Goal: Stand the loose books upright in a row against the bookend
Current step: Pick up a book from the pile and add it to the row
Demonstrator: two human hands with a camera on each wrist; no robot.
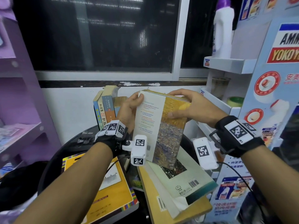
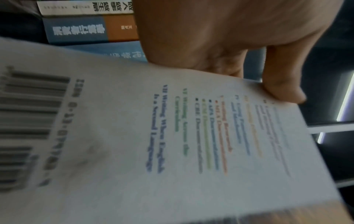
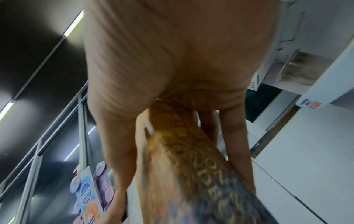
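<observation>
Both hands hold one thick paperback up off the black round table: the left hand has its thumb on the white back cover and its fingers curled behind the book's left edge, while the right hand clamps the top right corner, thumb on the yellow cover and fingers over the top edge. The book hangs tilted, just right of the standing row of books, its lower end over the flat stack of loose books in front of that row. The bookend itself cannot be made out; taped cardboard shows behind the row. The main risk, as I judge it, is the row: its three volumes lean slightly, and the left knuckles sit just beside the orange-and-blue spine, so swinging the paperback in could knock them over. A heavy, soft-covered book set down tilted could also slide at its foot, or snag the stack below and drag the pale green book off the table edge
</observation>
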